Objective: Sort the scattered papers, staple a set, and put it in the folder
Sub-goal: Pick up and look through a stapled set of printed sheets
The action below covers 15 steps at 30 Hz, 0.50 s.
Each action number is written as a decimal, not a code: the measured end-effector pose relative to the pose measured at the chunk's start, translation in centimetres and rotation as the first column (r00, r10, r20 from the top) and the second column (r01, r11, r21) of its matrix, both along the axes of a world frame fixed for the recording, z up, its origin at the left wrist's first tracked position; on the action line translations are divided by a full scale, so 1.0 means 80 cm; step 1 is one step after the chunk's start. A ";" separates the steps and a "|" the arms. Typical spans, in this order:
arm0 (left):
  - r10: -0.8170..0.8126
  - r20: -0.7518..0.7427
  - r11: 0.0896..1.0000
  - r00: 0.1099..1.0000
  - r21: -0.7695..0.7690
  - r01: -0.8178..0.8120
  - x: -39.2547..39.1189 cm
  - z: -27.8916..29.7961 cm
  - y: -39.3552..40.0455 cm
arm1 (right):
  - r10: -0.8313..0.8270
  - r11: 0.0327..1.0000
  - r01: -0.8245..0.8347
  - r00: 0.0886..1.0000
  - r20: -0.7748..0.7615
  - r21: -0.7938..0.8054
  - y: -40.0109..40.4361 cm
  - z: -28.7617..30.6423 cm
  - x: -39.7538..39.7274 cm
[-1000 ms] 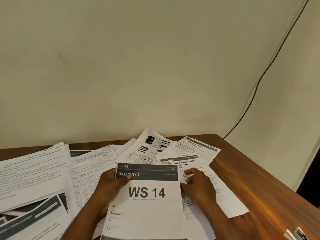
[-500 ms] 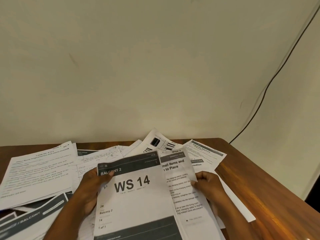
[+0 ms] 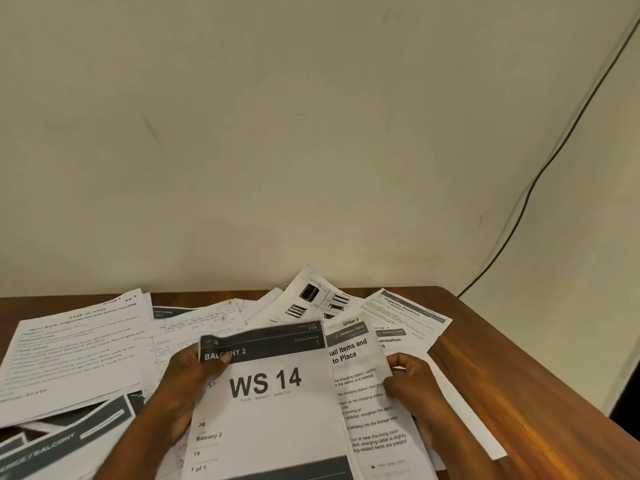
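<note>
Since a second ago, we have lifted a text sheet [image 3: 372, 386] beside the WS 14 sheet [image 3: 273, 403], lower centre of the head view. Our left hand [image 3: 194, 379] pinches the WS 14 sheet's top corner; our right hand [image 3: 412, 382] pinches the text sheet's edge. Scattered papers [image 3: 69, 344] cover the bench [image 3: 519, 375]. We should square edges before stacking.

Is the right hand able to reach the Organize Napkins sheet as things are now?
Probably yes, once it lets go: the right hand holds the Section 3 sheet, and the Organize Napkins sheet lies uncovered just beyond it.
</note>
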<state>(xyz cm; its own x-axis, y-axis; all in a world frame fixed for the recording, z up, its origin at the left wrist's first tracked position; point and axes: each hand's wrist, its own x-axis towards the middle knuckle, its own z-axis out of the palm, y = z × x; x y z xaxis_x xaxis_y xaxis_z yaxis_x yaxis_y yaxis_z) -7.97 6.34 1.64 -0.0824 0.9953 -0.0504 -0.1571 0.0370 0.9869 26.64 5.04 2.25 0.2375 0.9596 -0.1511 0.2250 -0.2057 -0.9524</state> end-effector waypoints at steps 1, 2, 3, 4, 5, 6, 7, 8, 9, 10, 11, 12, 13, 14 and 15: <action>0.004 -0.005 1.000 1.000 0.004 -0.004 0.000 -0.001 0.001 | -0.012 1.000 0.011 1.000 0.012 0.012 0.001 -0.001 -0.004; 0.004 -0.009 1.000 1.000 0.007 -0.004 0.000 -0.001 0.001 | -0.019 1.000 0.019 1.000 0.020 0.023 0.000 -0.002 -0.007; 0.004 -0.011 1.000 1.000 0.009 -0.004 0.000 -0.001 0.002 | -0.023 0.999 0.022 0.999 0.029 0.035 -0.001 -0.003 -0.011; 0.004 -0.013 1.000 1.000 0.009 -0.004 0.000 -0.001 0.002 | -0.022 0.999 0.020 0.999 0.038 0.050 -0.002 -0.002 -0.014; 0.005 -0.017 1.000 1.000 0.007 -0.005 0.000 -0.002 0.002 | -0.016 0.998 0.013 0.999 0.044 0.065 -0.005 -0.002 -0.017; 0.002 -0.024 1.000 1.000 0.008 -0.002 0.000 -0.002 0.002 | -0.009 0.997 0.005 0.999 0.048 0.077 -0.006 -0.001 -0.020; 0.000 -0.033 1.000 0.999 0.008 0.000 0.001 -0.002 0.002 | -0.004 0.996 0.000 0.999 0.048 0.090 -0.007 0.000 -0.023; 0.000 -0.041 1.000 0.999 0.010 0.001 0.001 -0.002 0.002 | -0.006 0.995 0.001 0.999 0.042 0.104 -0.009 0.001 -0.025; 0.003 -0.045 1.000 0.999 0.008 -0.003 0.001 -0.002 0.002 | -0.010 0.992 0.006 1.000 0.030 0.123 -0.009 0.002 -0.027; 0.006 -0.043 1.000 0.999 0.005 -0.006 0.002 -0.002 0.003 | -0.013 0.990 0.011 1.000 0.012 0.143 -0.010 0.003 -0.029; 0.008 -0.040 1.000 0.999 0.000 -0.008 0.001 -0.002 0.004 | -0.011 0.986 0.012 1.000 -0.008 0.164 -0.011 0.004 -0.031; 0.006 -0.037 1.000 0.999 -0.005 -0.006 0.001 -0.002 0.004 | -0.004 0.984 0.008 1.000 -0.021 0.179 -0.012 0.005 -0.033; 0.002 -0.035 1.000 0.999 -0.009 -0.002 0.001 -0.002 0.004 | 0.005 0.982 0.000 1.000 -0.025 0.188 -0.014 0.007 -0.034; -0.001 -0.033 1.000 0.999 -0.012 0.001 0.001 -0.002 0.004 | 0.010 0.982 -0.006 1.000 -0.022 0.191 -0.014 0.008 -0.034; -0.002 -0.032 1.000 0.999 -0.015 0.002 0.000 -0.003 0.004 | 0.013 0.983 -0.008 1.000 -0.023 0.185 -0.015 0.008 -0.033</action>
<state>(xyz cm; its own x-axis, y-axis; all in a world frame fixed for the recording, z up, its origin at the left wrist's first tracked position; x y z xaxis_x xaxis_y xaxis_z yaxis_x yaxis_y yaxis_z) -7.98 6.65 1.43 -0.0820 0.9947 -0.0622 -0.1252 0.0516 0.9908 24.02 3.87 2.92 0.2256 0.9739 0.0240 0.2034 -0.0230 -0.9788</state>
